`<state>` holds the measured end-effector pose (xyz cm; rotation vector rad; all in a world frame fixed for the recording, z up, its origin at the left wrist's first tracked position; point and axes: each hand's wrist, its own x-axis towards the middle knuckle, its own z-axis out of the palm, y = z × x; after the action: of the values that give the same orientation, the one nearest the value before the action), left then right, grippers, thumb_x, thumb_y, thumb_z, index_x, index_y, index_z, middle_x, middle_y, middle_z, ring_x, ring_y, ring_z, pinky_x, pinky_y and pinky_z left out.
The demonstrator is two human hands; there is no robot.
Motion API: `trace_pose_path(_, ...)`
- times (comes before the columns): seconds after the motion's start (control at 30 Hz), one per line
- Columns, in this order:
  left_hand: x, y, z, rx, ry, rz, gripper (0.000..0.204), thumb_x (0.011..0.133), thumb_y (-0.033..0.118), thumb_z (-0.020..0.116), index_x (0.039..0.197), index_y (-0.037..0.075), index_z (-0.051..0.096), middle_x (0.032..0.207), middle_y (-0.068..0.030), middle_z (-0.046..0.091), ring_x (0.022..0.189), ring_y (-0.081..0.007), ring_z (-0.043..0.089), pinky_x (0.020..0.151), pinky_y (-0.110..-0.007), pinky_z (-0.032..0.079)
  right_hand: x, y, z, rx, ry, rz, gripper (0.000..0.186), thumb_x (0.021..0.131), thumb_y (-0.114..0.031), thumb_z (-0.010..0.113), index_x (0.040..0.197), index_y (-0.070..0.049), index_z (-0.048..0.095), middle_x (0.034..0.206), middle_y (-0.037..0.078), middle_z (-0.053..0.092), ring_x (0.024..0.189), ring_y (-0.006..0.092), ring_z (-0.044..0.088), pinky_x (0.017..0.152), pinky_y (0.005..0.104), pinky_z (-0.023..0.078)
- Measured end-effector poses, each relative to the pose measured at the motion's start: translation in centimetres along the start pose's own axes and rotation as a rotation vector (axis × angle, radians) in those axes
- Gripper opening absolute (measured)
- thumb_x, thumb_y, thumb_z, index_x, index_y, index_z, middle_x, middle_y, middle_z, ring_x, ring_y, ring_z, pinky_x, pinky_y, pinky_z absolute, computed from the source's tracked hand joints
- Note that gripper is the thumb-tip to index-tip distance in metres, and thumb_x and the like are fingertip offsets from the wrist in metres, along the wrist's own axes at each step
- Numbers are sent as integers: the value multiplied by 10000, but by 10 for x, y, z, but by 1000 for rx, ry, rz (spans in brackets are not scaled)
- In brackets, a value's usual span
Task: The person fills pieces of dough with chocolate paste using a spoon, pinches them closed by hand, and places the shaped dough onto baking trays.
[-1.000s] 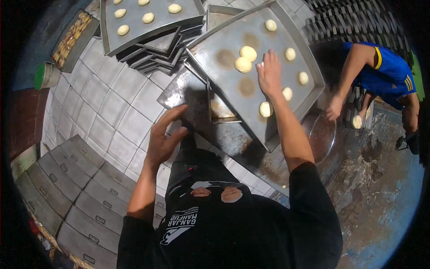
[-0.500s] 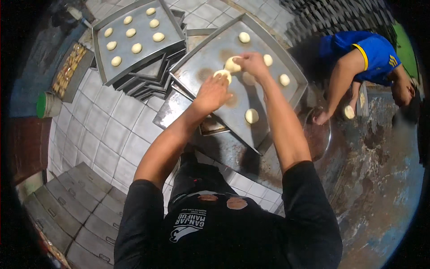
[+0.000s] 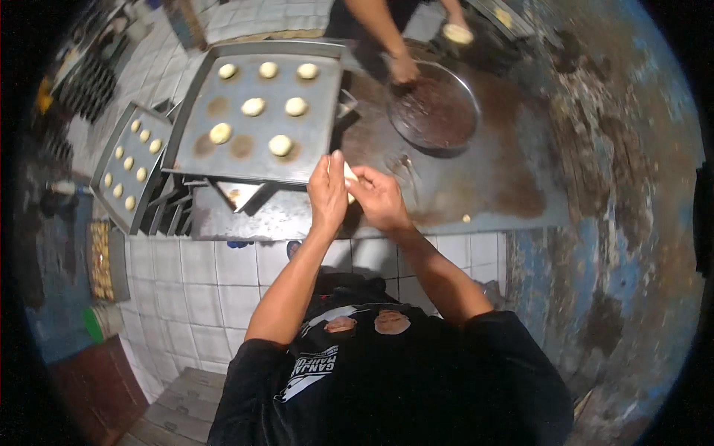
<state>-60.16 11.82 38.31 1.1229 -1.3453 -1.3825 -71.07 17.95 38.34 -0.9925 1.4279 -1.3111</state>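
Note:
My left hand (image 3: 329,197) and my right hand (image 3: 381,199) meet at the near right corner of a metal baking tray (image 3: 253,172). Between them is a pale piece of dough (image 3: 349,174), mostly hidden by the fingers. The left fingers point up, pressed along one side of it, while the right fingers pinch the other side. Several round dough pieces, among them a dough ball (image 3: 280,145) nearest my hands, sit spaced apart on the tray. Brownish stains mark the tray's surface.
A round pan of dark brown filling (image 3: 439,111) stands on the metal table (image 3: 513,178). A co-worker's hand (image 3: 404,70) reaches into it; their other hand holds a flattened dough disc (image 3: 457,33). Another tray of dough balls (image 3: 123,162) rests on stacked trays at left.
My hands have left the tray's dough pieces and come together in front of it, holding one piece. The view has turned right, bringing the filling pan and table into fuller view.

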Motion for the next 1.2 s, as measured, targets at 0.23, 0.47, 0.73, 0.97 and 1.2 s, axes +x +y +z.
trace_pose_path(0.23, -88, -19, 97, -122, -247, -234, 468, 1073, 470, 490, 932, 44, 625, 825, -10, 599, 742, -97, 537, 626, -294, 426, -119, 9, -100, 366, 70, 64, 330, 985, -73, 669, 1285, 49, 604, 1049, 70, 710, 944, 110, 655, 865, 261, 515)
trace_pose_path(0.47, -170, -129, 101, 43, -510, -435, 312, 936, 47, 615, 1248, 47, 622, 1069, -32, 683, 905, -154, 634, 794, -273, 499, -175, 77, -135, -523, 146, 31, 274, 950, -169, 687, 1198, -53, 697, 944, 119, 710, 935, 256, 690, 852, 367, 535)
trace_pose_path(0.73, -147, -99, 99, 123, -565, -296, 511, 880, -10, 728, 1360, 28, 558, 1213, -64, 673, 1097, -145, 629, 992, -297, 497, -42, 145, -202, -594, 449, -215, 214, 941, -209, 653, 1022, -14, 687, 850, 224, 693, 798, 354, 702, 748, 450, 549)
trace_pose_path(0.97, -41, -66, 117, 243, -457, -171, 567, 794, -12, 823, 1293, 43, 560, 1158, -72, 694, 1066, -157, 665, 975, -297, 520, 50, 232, -197, -1101, 381, -50, 139, 934, -95, 576, 983, -8, 672, 911, 289, 669, 890, 475, 662, 774, 534, 527)
trace_pose_path(1.2, 69, -52, 107, 213, -382, -120, 429, 833, 11, 807, 1209, 33, 602, 1135, -56, 675, 1047, -134, 642, 937, -277, 510, 102, 85, -207, -445, 180, 41, 261, 979, -184, 573, 1118, -14, 713, 850, 267, 693, 797, 451, 688, 709, 525, 537)
